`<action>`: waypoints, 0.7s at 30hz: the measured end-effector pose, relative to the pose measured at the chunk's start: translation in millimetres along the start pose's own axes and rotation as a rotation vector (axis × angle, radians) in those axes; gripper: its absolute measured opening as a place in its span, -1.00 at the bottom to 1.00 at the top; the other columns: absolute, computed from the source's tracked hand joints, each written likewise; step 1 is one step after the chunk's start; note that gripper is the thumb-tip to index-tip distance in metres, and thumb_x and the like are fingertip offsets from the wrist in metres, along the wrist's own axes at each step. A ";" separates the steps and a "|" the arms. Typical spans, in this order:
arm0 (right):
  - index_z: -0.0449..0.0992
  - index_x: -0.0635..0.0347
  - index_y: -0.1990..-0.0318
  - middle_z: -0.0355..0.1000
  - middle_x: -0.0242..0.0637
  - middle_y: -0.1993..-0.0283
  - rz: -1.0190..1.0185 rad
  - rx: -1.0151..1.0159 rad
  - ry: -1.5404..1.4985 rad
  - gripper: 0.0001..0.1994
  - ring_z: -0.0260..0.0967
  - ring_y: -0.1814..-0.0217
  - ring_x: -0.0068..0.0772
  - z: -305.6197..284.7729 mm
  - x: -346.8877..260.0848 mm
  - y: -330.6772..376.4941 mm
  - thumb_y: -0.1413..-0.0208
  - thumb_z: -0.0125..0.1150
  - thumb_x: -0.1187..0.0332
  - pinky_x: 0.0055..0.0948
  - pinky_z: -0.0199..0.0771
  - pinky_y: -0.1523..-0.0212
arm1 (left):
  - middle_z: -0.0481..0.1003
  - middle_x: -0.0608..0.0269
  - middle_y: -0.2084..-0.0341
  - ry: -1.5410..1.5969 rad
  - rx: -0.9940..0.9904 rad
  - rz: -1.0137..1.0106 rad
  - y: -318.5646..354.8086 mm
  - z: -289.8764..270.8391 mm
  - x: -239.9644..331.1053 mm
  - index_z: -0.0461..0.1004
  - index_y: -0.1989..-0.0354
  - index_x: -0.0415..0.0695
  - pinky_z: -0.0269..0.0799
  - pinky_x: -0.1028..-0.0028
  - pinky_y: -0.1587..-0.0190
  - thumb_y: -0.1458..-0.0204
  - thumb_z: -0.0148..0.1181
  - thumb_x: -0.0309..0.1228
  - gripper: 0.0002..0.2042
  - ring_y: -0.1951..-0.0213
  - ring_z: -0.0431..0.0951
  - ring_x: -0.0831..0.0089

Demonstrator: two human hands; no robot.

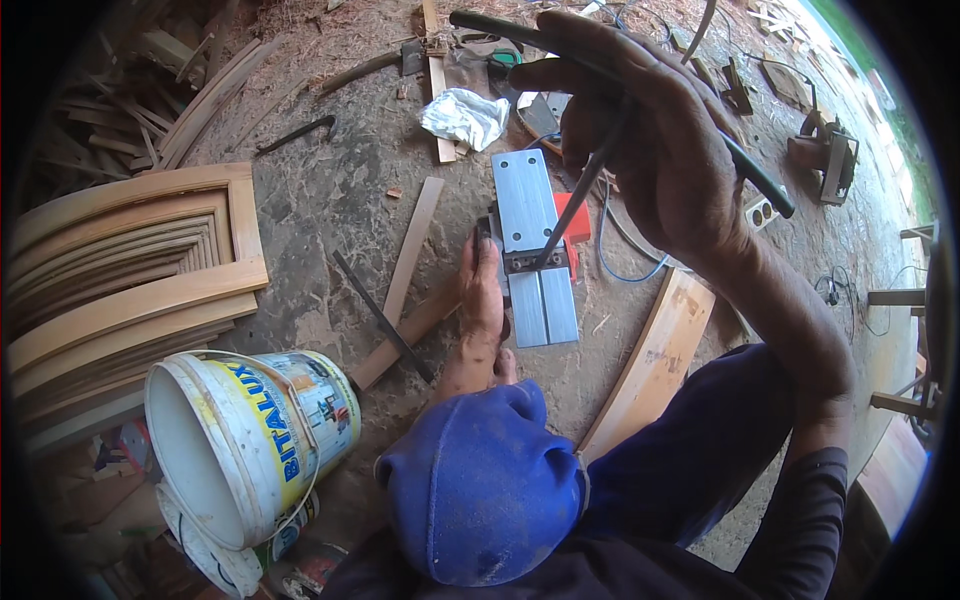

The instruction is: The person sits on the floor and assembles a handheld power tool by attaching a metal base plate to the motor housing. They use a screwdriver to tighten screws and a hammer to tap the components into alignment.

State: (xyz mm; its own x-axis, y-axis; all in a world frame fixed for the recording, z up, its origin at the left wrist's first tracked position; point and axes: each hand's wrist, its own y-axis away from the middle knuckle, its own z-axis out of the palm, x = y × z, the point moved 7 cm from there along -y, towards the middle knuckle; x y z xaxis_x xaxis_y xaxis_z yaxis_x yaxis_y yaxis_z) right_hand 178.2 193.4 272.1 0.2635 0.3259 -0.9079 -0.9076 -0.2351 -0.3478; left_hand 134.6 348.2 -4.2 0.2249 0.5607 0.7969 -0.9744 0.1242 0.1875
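An electric planer [526, 205] lies upside down on the ground, its silver sole plates facing up and a red part at its right side. My left hand [481, 300] is closed at the planer's left edge, with some fingers hidden. Above and to the right, my right hand [660, 130] is closed on the crossbar of a dark metal T-handle wrench [588, 185]. The wrench's shaft slants down, and its tip meets the cutter-head area [535, 260] between the two plates. Whether it sits on a bolt there I cannot tell.
Left of me are stacked wooden frames [215, 280] and a tipped white bucket [250, 430]. A white cloth [465, 118] lies beyond the planer. Wooden boards [650, 355], a metal bar [382, 315], cords and a circular saw [825, 160] are on the floor.
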 end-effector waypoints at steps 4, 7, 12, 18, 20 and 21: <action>0.29 0.34 -0.35 0.49 0.03 -0.15 0.006 0.000 0.024 -0.44 0.45 0.29 -0.51 3.3 3.0 -0.9 -0.43 -0.23 0.08 -0.45 0.50 0.22 | 0.47 -0.08 -0.06 -0.109 -0.015 0.048 -3.7 -1.8 0.6 0.18 -0.30 -0.23 0.65 0.17 0.03 -0.41 -0.24 -0.11 -0.52 0.03 0.62 0.15; 0.24 0.31 -0.37 0.42 0.02 -0.22 -0.197 0.002 0.155 -0.42 0.47 0.23 -0.45 6.5 -6.0 -0.9 -0.43 -0.19 0.02 -0.42 0.51 0.14 | 0.46 -0.12 -0.09 -0.138 0.001 0.074 -5.4 -2.9 -2.8 0.16 -0.32 -0.22 0.70 0.13 0.05 -0.41 -0.26 -0.10 -0.51 0.04 0.65 0.10; 0.31 0.33 -0.26 0.46 -0.07 -0.12 0.156 0.464 0.049 -0.47 0.45 0.15 -0.48 20.5 -20.3 -17.3 -0.44 -0.09 0.01 -0.41 0.48 0.11 | 0.44 0.05 -0.09 -0.116 0.111 0.035 6.4 6.2 10.1 0.20 -0.33 -0.25 0.45 0.36 -0.14 -0.40 -0.10 -0.22 -0.55 -0.06 0.51 0.35; 0.19 0.26 -0.39 0.37 -0.10 -0.23 -0.121 0.167 0.379 -0.29 0.38 -0.13 -0.39 23.9 -7.1 8.6 -0.40 -0.20 -0.19 -0.25 0.33 -0.23 | 0.42 0.05 -0.13 -0.145 0.164 0.081 4.7 3.6 8.1 0.20 -0.35 -0.25 0.40 0.35 -0.18 -0.39 -0.07 -0.24 -0.54 -0.11 0.47 0.34; 0.21 0.26 -0.37 0.37 -0.11 -0.23 -0.116 0.141 0.376 -0.31 0.38 -0.11 -0.42 22.8 -6.3 9.2 -0.41 -0.22 -0.19 -0.28 0.35 -0.20 | 0.42 0.04 -0.13 -0.153 0.178 0.074 5.0 2.4 8.0 0.19 -0.35 -0.25 0.39 0.34 -0.18 -0.39 -0.06 -0.25 -0.54 -0.10 0.47 0.33; 0.22 0.25 -0.37 0.37 -0.12 -0.22 -0.107 0.131 0.377 -0.32 0.38 -0.09 -0.44 22.2 -5.9 8.6 -0.41 -0.22 -0.18 -0.30 0.35 -0.19 | 0.42 0.05 -0.12 -0.147 0.172 0.072 5.2 2.5 8.2 0.19 -0.35 -0.25 0.40 0.34 -0.18 -0.39 -0.07 -0.25 -0.54 -0.10 0.47 0.34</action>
State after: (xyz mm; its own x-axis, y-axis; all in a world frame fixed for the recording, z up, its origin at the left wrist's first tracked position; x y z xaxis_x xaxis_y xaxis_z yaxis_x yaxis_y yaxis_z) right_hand 161.5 209.8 279.7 0.4379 -0.0222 -0.8988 -0.8961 -0.0918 -0.4343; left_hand 131.4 351.4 4.7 0.1651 0.4366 0.8844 -0.9754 -0.0602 0.2118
